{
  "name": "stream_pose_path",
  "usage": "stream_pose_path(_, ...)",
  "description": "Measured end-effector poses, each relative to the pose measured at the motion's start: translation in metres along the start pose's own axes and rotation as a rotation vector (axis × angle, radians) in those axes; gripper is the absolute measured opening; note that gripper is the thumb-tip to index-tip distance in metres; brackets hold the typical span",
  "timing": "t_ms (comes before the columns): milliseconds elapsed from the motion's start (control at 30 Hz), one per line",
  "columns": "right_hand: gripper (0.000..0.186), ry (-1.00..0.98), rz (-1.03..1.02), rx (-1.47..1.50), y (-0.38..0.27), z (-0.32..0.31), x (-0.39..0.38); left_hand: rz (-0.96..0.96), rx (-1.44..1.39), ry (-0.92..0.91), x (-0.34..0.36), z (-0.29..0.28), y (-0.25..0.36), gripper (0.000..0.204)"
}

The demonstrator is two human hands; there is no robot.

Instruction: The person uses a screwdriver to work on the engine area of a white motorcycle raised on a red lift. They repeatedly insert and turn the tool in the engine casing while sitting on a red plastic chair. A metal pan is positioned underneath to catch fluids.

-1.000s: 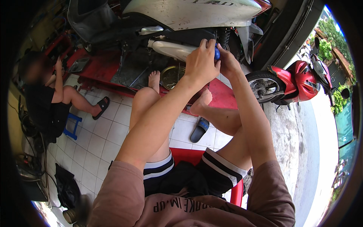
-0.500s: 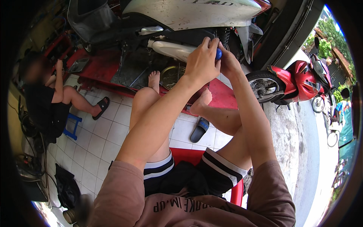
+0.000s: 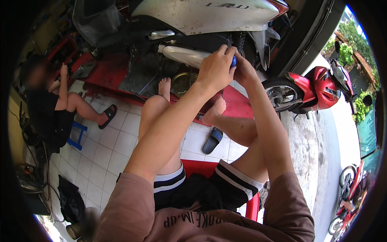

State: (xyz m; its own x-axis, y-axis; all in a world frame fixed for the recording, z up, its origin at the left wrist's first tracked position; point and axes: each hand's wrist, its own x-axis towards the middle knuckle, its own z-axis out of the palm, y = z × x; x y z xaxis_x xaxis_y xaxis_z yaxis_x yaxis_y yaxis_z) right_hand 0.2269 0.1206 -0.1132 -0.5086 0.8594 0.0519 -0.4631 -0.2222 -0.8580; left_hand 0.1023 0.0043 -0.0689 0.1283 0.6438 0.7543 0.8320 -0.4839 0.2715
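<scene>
Almost nothing shifted over the last second: both hands parked at the same spot in the upper centre of the frame, arms at the same angle, feet unmoved. Only change at the far right edge, where passers-by on the street come and go. Reads as steady, fine work at one fixed point rather than a reach or a swap of tools.

Left hand curled over the top, fingers clenched round a blue tool handle, only a small blue knob peeping out between the two hands. Right hand pressed up against it from the right, fingers wrapped close; whether actually gripping the handle or just bracing, cannot tell. Handle sitting just beside the cream-coloured exhaust pipe, under the grey scooter raised on the red lift platform.

Counted: two hands at work, one blue handle, one grey scooter on the lift, one red scooter parked at right, one more partly seen at lower right. Two bare feet on the platform edge, one dark sandal on the white tiles. One other person seated on a blue stool at left.
</scene>
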Motion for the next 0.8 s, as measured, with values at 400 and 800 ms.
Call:
stream_pose_path(400, 0.047, 0.463, -0.234, -1.033, -0.035, -0.06, 0.134, -0.141, 0.014, -0.15, 0.013, 0.0, -0.015, 0.028)
stream_pose_path(800, 0.044, 0.912, -0.434, -1.468, -0.037, -0.06, 0.176, -0.05, -0.062, -0.22, -0.001, 0.017, -0.018, 0.019)
